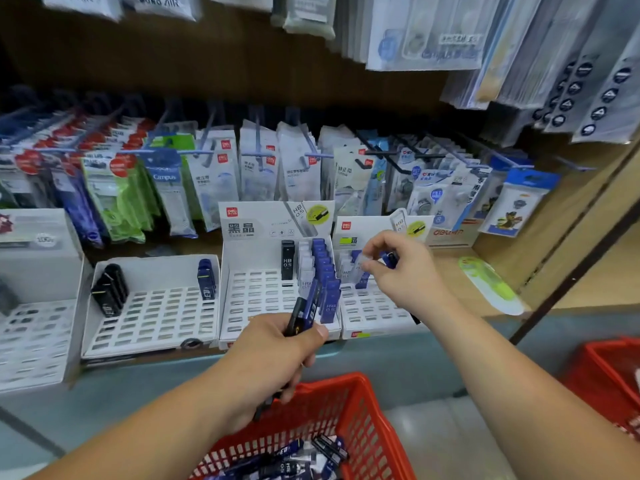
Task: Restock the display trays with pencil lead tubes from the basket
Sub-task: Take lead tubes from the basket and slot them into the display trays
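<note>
The middle tray point(254, 252) reads "黑晶" and "HB 0.5"; the black tube point(287, 260) in it, "HB 0.5". Above-left, a blue pack point(164, 178) says "Campus", a white pack point(159, 3) "MONO AIR".

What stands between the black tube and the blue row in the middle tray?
A row of clear tubes stands between the black tube and the blue row of the middle tray, seen in the head view.

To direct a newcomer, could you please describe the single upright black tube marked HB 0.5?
Find the white display tray whose back card bears large black characters, above the left hand. The black tube stands upright at its back, the only black one beside clear tubes and blue tubes.
</note>
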The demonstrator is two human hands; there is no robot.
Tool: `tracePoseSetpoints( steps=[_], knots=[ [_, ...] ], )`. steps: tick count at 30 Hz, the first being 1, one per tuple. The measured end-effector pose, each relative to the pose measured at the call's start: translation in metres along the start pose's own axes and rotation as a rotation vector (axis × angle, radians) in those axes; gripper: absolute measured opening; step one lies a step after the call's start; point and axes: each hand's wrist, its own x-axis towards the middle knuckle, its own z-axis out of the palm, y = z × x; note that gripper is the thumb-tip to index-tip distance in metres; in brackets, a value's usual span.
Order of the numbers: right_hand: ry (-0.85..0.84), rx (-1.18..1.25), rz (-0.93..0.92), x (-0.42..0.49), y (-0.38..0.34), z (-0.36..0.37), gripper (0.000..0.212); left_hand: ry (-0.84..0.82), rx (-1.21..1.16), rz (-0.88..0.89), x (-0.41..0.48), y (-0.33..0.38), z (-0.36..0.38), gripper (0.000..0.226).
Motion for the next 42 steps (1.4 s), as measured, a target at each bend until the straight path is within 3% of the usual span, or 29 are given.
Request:
tracePoseSetpoints(
  steps=[9, 14, 19, 24, 27, 30, 32, 37, 42],
  knots=[
    [-0.160, -0.116, 0.043, 0.011, 0.019, 0.018, 0.022, 0.015, -0.014, -0.049, 0.012, -0.001, -0.016, 0.036],
    [-0.137, -0.164, 0.032, 0.019, 0.020, 0.023, 0.027, -0.016, -0.026, -0.068, 0.018, -0.003, -0.019, 0.037],
    [-0.185, -0.279, 0.028, 0.019, 0.023, 0.026, 0.010, -0.041, -0.053, -0.077, 0.015, -0.001, -0.020, 0.035],
    [-0.055, 0.041, 0.150, 0.005, -0.008, 0.011, 0.006, -0.029, -0.020, -0.077, 0.011, -0.002, -0.032, 0.040],
    [-0.197, 0.345, 0.228, -0.012, -0.052, 0.007, 0.010, -0.061, -0.081, -0.049, 0.006, 0.006, -0.032, 0.043],
    [-0.382, 0.446, 0.243, -0.030, -0.091, 0.013, 0.012, -0.130, -0.115, -0.025, -0.002, 0.016, -0.031, 0.039],
    [-0.419, 0.478, 0.263, -0.036, -0.102, 0.018, 0.005, -0.166, -0.108, -0.004, -0.008, 0.020, -0.033, 0.031],
    [-0.286, 0.541, 0.379, -0.041, -0.106, 0.022, 0.012, -0.131, -0.068, 0.027, -0.017, 0.024, -0.043, 0.038],
    [-0.213, 0.686, 0.433, -0.050, -0.103, 0.037, 0.020, 0.029, -0.072, 0.074, -0.014, 0.018, -0.055, 0.032]
  ],
)
